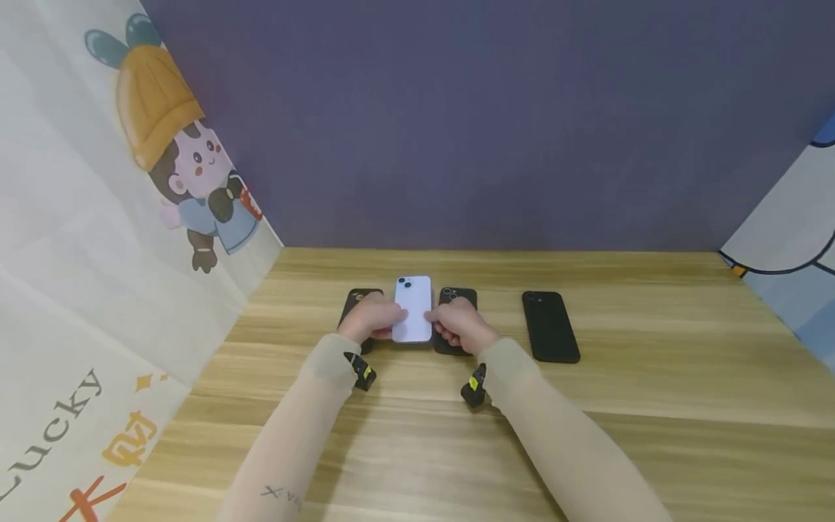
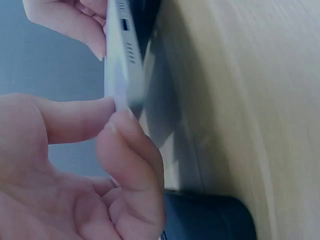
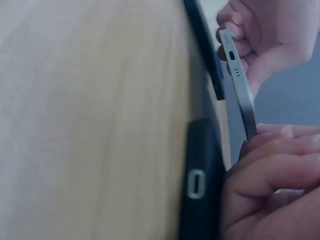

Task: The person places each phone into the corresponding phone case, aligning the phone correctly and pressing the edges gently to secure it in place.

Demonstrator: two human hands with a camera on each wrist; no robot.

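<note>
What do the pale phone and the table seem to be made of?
Pale phone: back perhaps glass or plastic, smooth and evenly pale; edge probably metal, given its silvery-grey look. Table: wood or wood-look laminate, slight sheen, judging by long grain streaks and soft reflection.

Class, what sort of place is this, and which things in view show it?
Probably a small, screened-off recording or demonstration corner, though the wider room is out of view: a wood-grain tabletop, a plain dark panel behind it, and a cartoon-printed sheet along the left.
</note>
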